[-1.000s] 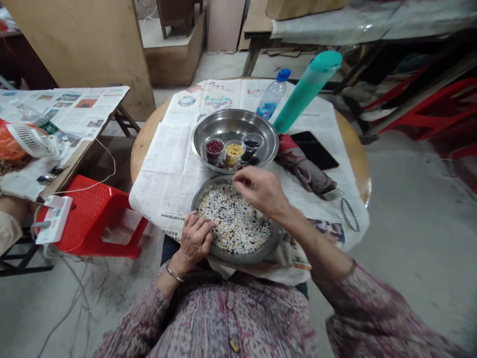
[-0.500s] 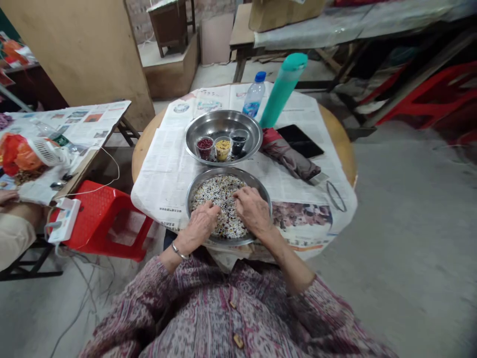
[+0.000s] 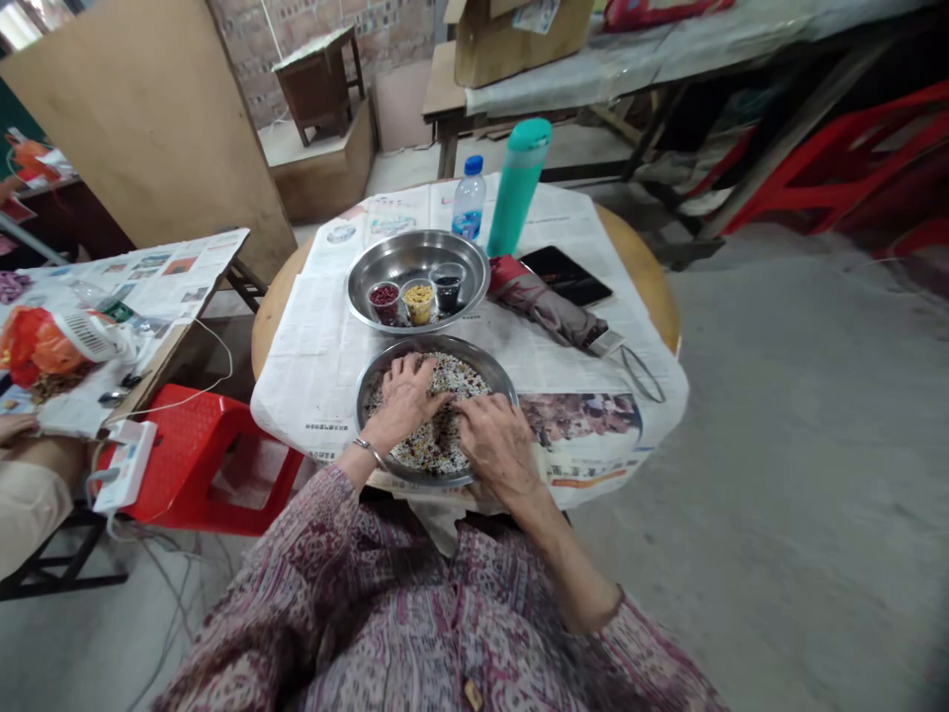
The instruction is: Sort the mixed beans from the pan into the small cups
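Resting on grains [image 3: 464,374], left hand [image 3: 400,400] is lying spread. Right hand [image 3: 495,435] is sitting equally close; can't tell its grip.

A rough, makeshift indoor room, like a workroom or storeroom; which one cannot be told. A bare brick wall [image 3: 396,35] stands at the back, near a large plywood panel [image 3: 148,119]. The floor [image 3: 778,445] looks like grey concrete. Newspaper [image 3: 301,361] covers a round wooden counter [image 3: 656,282] and a side counter [image 3: 161,376] at left, near a red plastic stool [image 3: 189,445] and power strip [image 3: 128,465]. A cardboard box [image 3: 511,44] sits on a rear counter [image 3: 443,87].
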`<state>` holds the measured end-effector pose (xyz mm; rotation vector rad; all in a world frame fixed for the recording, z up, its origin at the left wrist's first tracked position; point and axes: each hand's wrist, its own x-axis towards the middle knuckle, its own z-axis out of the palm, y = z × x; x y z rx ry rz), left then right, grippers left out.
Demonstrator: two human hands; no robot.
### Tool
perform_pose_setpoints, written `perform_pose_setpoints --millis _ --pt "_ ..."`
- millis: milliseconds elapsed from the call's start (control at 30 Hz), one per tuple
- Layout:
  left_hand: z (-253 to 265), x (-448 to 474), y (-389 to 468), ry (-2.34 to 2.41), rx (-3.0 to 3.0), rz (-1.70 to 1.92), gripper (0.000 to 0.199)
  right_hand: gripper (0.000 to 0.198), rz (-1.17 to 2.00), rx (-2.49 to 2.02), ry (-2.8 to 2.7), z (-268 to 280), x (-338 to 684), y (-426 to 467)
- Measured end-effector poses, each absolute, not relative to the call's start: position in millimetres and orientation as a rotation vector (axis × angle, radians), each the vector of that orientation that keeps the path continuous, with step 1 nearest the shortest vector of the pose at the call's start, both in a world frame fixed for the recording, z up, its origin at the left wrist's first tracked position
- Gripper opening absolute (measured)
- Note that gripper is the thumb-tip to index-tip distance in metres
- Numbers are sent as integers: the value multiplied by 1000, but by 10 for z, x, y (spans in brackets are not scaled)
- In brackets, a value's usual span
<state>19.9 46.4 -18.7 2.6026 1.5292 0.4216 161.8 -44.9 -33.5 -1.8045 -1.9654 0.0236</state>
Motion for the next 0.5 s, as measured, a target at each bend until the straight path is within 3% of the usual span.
perform_pose_setpoints --millis 133,500 --pt "-233 270 518 1287 2586 410 20 20 16 -1764 -1892 -402 1629 -476" --pt "34 -115 -158 1022 2609 83 14 17 49 -1793 -1910 -383 1609 -451"
